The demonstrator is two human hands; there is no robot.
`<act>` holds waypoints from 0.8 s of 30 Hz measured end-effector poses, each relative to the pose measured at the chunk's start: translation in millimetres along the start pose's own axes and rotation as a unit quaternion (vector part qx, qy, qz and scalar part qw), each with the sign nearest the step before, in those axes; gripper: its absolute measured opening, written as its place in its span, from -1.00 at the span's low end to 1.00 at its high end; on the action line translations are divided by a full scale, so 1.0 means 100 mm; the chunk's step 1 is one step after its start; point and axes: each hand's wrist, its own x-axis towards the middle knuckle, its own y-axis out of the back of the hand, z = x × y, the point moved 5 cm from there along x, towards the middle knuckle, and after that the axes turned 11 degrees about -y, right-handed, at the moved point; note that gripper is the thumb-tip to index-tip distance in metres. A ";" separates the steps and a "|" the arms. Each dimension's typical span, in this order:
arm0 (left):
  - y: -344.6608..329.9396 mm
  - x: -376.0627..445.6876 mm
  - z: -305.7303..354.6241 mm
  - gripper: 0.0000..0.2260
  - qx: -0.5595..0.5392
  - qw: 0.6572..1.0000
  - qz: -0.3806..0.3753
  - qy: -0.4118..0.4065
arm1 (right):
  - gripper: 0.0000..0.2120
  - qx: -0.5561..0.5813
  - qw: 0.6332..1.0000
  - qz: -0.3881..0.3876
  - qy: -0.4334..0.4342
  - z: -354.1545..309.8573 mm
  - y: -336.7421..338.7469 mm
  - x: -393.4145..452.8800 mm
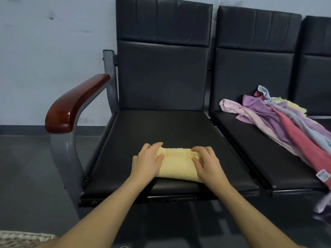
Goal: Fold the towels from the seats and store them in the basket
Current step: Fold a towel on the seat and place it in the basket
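A folded pale yellow towel (176, 164) lies near the front edge of the left black seat (161, 126). My left hand (147, 161) grips its left end, fingers over the top and thumb against the side. My right hand (206, 162) grips its right end, bunching the far edge under curled fingers. A heap of unfolded towels (279, 122), pink, purple, red, light blue and yellow, sprawls across the seat to the right. A corner of the woven basket (21, 239) shows at the bottom left on the floor.
A brown wooden armrest (71, 106) on a grey metal frame stands left of the seat. A third seat (315, 68) is at the far right. A purple cloth (324, 206) hangs at the right edge. Grey floor lies in front and to the left.
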 end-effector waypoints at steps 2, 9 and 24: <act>0.05 -0.03 0.06 -0.60 -0.031 0.999 0.029 -0.007 | -0.75 0.012 0.999 0.022 0.023 -0.06 0.08 -0.03; 0.71 -0.27 0.34 -0.61 0.003 0.987 0.145 -0.071 | -0.78 0.072 0.987 0.080 0.123 -0.52 0.33 -0.17; 2.46 -1.17 -0.58 -0.62 0.178 0.929 0.326 -0.013 | -0.81 0.133 0.942 0.010 0.309 -2.50 -0.53 -0.57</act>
